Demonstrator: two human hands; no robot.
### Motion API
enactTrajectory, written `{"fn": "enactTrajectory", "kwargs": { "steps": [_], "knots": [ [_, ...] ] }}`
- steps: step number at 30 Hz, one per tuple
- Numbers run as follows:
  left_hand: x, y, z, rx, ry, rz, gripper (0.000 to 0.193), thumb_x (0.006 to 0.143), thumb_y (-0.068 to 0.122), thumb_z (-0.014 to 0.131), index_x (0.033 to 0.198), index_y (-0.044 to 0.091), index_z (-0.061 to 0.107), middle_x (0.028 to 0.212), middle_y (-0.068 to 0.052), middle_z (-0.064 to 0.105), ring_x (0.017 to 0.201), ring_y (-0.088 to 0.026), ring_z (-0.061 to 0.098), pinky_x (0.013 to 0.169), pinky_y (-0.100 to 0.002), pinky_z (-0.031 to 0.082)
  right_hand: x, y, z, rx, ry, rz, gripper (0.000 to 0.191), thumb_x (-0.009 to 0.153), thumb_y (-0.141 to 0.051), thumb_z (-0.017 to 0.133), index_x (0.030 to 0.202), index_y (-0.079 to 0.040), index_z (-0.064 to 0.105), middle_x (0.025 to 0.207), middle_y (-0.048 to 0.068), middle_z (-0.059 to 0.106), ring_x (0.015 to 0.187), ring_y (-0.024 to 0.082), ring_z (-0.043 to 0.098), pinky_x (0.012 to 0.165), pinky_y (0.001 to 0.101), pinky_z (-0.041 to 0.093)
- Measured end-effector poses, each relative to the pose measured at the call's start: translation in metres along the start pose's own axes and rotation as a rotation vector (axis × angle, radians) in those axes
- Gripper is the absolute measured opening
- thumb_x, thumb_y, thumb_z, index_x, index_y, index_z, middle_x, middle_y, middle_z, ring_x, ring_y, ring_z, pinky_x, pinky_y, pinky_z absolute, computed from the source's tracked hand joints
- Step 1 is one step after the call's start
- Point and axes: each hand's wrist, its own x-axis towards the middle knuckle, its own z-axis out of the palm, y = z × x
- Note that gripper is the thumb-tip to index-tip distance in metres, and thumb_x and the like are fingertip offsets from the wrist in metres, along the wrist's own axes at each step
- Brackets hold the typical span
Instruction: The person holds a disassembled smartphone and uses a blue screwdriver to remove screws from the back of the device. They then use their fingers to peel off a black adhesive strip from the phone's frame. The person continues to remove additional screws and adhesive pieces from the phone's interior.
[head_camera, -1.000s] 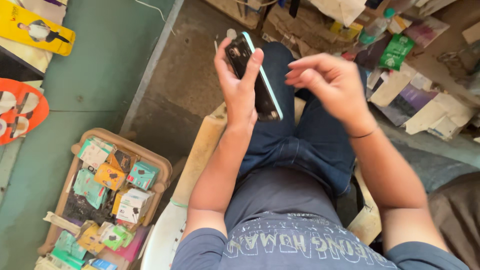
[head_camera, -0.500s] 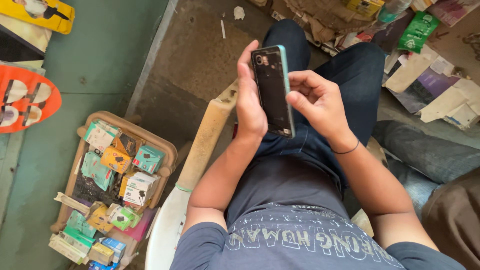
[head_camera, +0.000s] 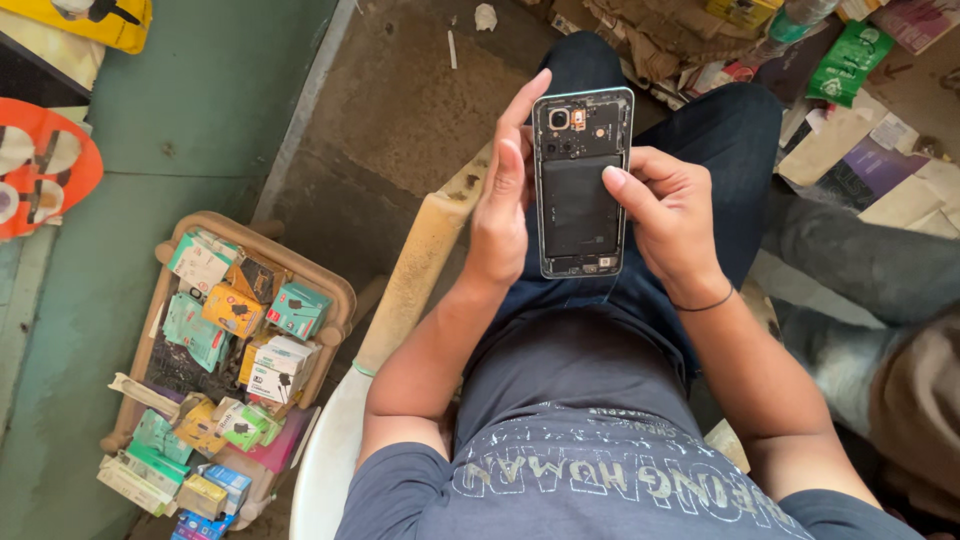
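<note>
A smartphone (head_camera: 581, 180) with its back cover off is held upright above the lap of a seated person, its dark battery and upper circuit board with the camera lens facing the viewer. The left hand (head_camera: 503, 205) grips the phone's left edge, palm wrapped along the side, with the index finger stretched up beside the top left corner. The right hand (head_camera: 668, 215) holds the right edge, and its thumb presses flat on the battery near the middle; both sets of fingers are closed on the phone. A thin dark band (head_camera: 706, 303) circles the right wrist. Below the phone are the person's dark blue jeans (head_camera: 700, 130) and a grey-blue shirt (head_camera: 560, 450) with pale lettering across the chest. The person sits on a white seat (head_camera: 330, 465), whose edge shows at the lower left. Further left, on the green floor (head_camera: 190, 110), stands a tan basket (head_camera: 335, 295) crowded with small boxed accessories in green, orange and white, with more boxes spilling out at its lower end. An orange, oval-shaped object (head_camera: 45, 170) lies at the far left edge. At the top right, crumpled cardboard (head_camera: 650, 35), a green packet (head_camera: 840, 62) and loose papers litter the ground.
</note>
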Motion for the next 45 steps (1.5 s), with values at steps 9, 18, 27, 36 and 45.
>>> {"fn": "enactTrajectory", "kwargs": {
  "steps": [9,18,27,36,45],
  "knots": [
    [0.004,0.002,-0.015,0.117,-0.020,0.043,0.040,0.115,0.003,0.056,0.154,0.004,0.047,0.125,-0.007,0.068,0.115,-0.010,0.063,0.109,-0.023,0.048,-0.003,0.006,-0.005,0.193,-0.061,0.083,0.012,0.105,-0.007,0.065,0.111,0.002,0.070,0.101,0.005,0.073,0.087,0.007,0.065,0.078,0.0193,0.050],
    [-0.004,0.001,0.000,0.288,0.102,0.003,0.040,0.108,-0.002,0.062,0.147,0.004,0.058,0.120,-0.008,0.073,0.100,-0.008,0.068,0.090,-0.020,0.056,-0.005,0.004,0.019,-0.087,-0.024,-0.099,0.025,0.105,-0.016,0.069,0.124,-0.006,0.055,0.115,-0.001,0.065,0.105,0.004,0.059,0.095,0.0209,0.050],
    [-0.012,0.017,0.001,0.263,-0.020,-0.014,0.036,0.114,-0.001,0.055,0.148,0.009,0.061,0.113,-0.004,0.068,0.100,-0.009,0.072,0.091,-0.022,0.063,0.002,0.000,0.020,0.171,-0.068,0.004,0.029,0.106,-0.019,0.071,0.125,-0.007,0.053,0.117,0.003,0.064,0.111,0.011,0.063,0.103,0.0277,0.051],
    [-0.024,0.012,0.005,0.204,0.001,0.125,0.031,0.110,-0.008,0.062,0.139,0.004,0.063,0.123,-0.005,0.068,0.112,-0.009,0.067,0.098,-0.019,0.056,0.003,0.005,0.018,0.521,-0.241,0.166,0.033,0.104,-0.025,0.070,0.126,-0.008,0.053,0.107,0.007,0.064,0.086,0.015,0.064,0.075,0.0287,0.052],
    [-0.024,0.022,0.008,0.332,0.059,-0.006,0.044,0.104,0.005,0.071,0.146,0.007,0.058,0.125,-0.005,0.069,0.110,-0.012,0.071,0.092,-0.022,0.061,-0.002,0.004,0.023,0.069,-0.049,-0.046,0.029,0.105,-0.018,0.071,0.123,-0.008,0.051,0.110,0.001,0.061,0.102,0.006,0.059,0.099,0.0232,0.049]
  ]
}}
